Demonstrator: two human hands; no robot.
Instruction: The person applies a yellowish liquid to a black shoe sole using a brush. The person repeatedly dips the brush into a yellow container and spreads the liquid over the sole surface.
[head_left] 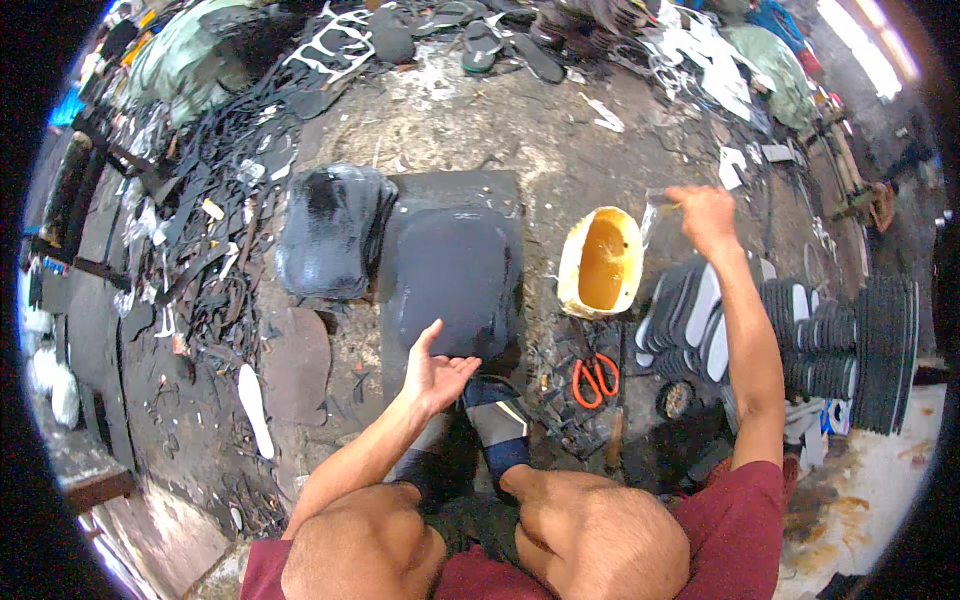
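Note:
A black rectangular sheet with rounded corners lies on a darker flat board in front of me. My left hand is at the sheet's near edge, palm turned up and fingers stretched out, holding nothing. Out to the right, my right hand is closed around the end of a thin, pale, glossy applicator, whose exact kind I cannot make out. It is beside the rim of a cut-open container holding amber, glue-like liquid. Left of the board rests a stack of shiny black sheets.
Orange-handled scissors lie below the container, near a round tin. Stacked grey and black soles stand at right. A white sole shape lies at left. Dark scraps and sandals edge the floor.

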